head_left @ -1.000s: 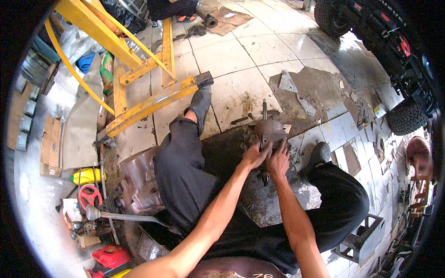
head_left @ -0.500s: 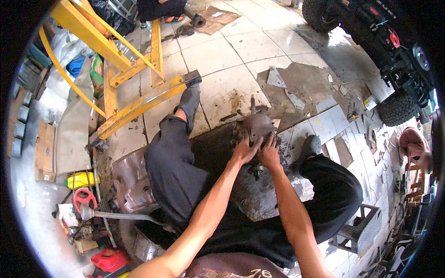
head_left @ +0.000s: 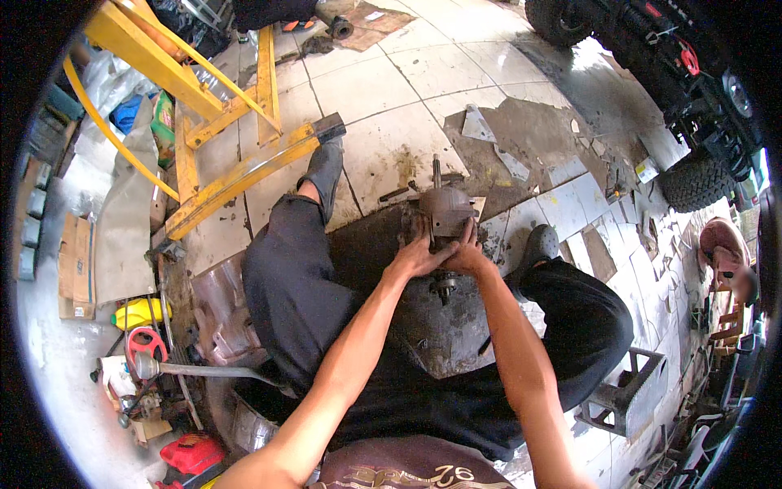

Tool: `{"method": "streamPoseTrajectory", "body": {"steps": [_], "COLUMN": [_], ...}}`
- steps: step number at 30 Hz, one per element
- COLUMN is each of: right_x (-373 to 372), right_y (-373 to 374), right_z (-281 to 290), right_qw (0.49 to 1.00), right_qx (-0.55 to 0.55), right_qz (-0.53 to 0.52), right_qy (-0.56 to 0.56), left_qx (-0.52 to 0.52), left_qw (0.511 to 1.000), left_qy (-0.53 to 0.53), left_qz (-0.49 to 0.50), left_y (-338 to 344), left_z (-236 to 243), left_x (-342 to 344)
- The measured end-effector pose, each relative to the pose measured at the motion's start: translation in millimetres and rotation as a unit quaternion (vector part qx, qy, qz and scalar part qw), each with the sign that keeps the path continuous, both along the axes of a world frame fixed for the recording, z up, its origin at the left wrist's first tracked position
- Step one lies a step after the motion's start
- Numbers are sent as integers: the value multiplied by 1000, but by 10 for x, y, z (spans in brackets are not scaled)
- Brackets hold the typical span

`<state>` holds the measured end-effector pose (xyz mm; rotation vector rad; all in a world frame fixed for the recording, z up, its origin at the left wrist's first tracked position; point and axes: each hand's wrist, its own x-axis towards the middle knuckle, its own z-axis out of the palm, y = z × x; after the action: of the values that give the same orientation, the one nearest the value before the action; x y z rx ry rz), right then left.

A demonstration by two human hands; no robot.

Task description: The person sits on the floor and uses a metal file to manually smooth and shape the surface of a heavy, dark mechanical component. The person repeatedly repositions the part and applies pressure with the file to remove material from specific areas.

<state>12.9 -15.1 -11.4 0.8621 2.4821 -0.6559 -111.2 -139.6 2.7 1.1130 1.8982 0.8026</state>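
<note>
Between my legs stands a grey-brown metal gear housing [head_left: 446,210], with a thin splined shaft [head_left: 436,169] rising from its far side. My left hand [head_left: 415,254] is closed round the housing's lower left side. On the near right side my right hand [head_left: 467,251] grips it too, its fingers up along the metal. The two hands meet at the thumbs in front of the housing. Below them a short dark shaft end with a gear-like collar [head_left: 445,285] sticks out toward me. The housing's underside is hidden by my hands.
A yellow steel stand [head_left: 244,179] is at the left, by my left foot. A metal step-like bracket [head_left: 626,399] lies by my right knee. Broken tiles [head_left: 570,204] litter the floor ahead right. A vehicle's tyre [head_left: 696,181] stands farther right; a red container [head_left: 192,453] sits lower left.
My hands have slid closer together and lower on the housing, with the right fingers now along its right side. The whole view has shifted slightly.
</note>
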Motion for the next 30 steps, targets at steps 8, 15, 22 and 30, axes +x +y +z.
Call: {"method": "streamPoseTrajectory", "body": {"steps": [8,15,22,30], "right_x": [-49,-77,-36,-52], "right_y": [53,-13,-31,-40], "right_z": [-99,-71,-69,108], "right_qw": [997,999,1000,999], "right_qx": [10,35,-6,-19], "right_qz": [30,17,-12,-38], "right_qy": [-71,-38,7,6], "left_qx": [-7,90,73,-27], "left_qw": [998,993,993,996], "left_qy": [50,28,-6,-64], "left_qz": [-25,74,90,59], "left_y": [-17,51,122,113], "left_z": [-244,-340,-245,263], "left_x": [81,29,-86,-75]}}
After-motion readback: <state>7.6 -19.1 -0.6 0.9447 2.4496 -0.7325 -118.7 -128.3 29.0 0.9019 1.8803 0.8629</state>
